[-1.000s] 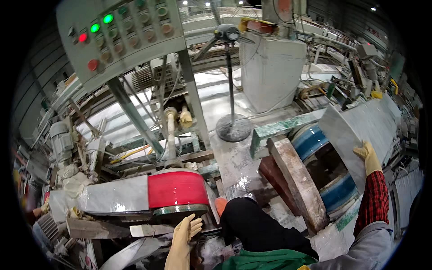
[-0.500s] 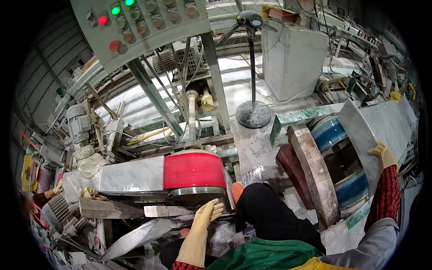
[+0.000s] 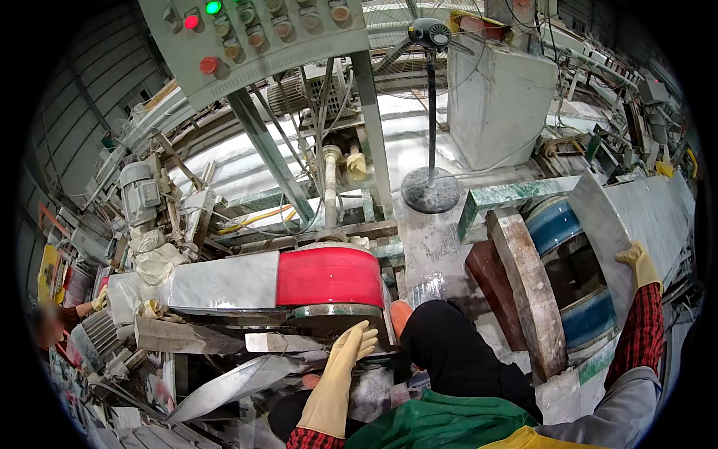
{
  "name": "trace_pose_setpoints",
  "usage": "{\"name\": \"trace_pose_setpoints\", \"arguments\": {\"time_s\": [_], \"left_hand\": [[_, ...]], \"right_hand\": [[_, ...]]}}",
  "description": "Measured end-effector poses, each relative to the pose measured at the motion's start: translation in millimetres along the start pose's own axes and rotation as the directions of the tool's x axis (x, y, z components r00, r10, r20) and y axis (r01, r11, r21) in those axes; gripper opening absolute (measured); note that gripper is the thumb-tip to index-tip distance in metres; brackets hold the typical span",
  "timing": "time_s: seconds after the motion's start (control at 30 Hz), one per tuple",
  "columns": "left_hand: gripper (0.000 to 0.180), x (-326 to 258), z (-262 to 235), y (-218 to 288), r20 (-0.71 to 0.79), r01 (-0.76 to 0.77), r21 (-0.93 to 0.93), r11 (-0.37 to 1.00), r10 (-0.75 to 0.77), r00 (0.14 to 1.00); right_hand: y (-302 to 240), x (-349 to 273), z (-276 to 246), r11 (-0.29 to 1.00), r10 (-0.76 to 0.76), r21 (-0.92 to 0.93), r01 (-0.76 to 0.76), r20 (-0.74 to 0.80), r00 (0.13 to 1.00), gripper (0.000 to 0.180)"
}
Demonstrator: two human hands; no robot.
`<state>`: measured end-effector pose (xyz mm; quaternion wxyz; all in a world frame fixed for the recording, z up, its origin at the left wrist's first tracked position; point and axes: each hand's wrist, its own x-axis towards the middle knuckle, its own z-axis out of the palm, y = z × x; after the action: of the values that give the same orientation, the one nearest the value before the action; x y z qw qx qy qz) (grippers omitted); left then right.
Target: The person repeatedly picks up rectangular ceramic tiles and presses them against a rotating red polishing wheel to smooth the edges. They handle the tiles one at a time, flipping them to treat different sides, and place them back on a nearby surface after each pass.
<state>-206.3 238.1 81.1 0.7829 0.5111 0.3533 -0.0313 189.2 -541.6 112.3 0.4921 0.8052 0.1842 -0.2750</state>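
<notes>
My left hand, in a cream rubber glove, is held with fingers stretched out and nothing in it. It is just below the rounded end of a conveyor with a wet red belt. A pale grey-veined stone slab lies on that belt, left of the bare red end. At the right my right hand, gloved alike, has its fingers closed over the near edge of a marble slab. This slab stands tilted beside blue rollers, and more slabs stand behind it.
A control panel with lit buttons hangs above on green posts. A pedestal fan stands ahead near a pale block. A thick wooden beam lies before the rollers. At the far left a co-worker's gloved hand touches the conveyor's end.
The whole view has shifted slightly, so the panel, fan and conveyor appear a little farther right. My left hand stays below the belt's end, and my right hand keeps its hold on the marble slab.
</notes>
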Motion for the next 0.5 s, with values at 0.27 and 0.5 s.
{"name": "trace_pose_setpoints", "arguments": {"time_s": [0.27, 0.5], "left_hand": [[0.047, -3.2, 9.1, 2.9, 0.045, -0.053, -0.012, 0.999, 0.054, 0.998], [0.047, 11.5, 1.3, -9.0, 0.063, -0.041, -0.031, 0.999, 0.043, 0.997]], "right_hand": [[4.9, -24.2, 1.2, 0.999, 0.036, -0.026, -0.036, 0.006, 0.999, 0.018], [7.9, -40.2, -2.8, 0.995, 0.059, -0.083, -0.060, -0.010, 0.998, 0.018]]}}
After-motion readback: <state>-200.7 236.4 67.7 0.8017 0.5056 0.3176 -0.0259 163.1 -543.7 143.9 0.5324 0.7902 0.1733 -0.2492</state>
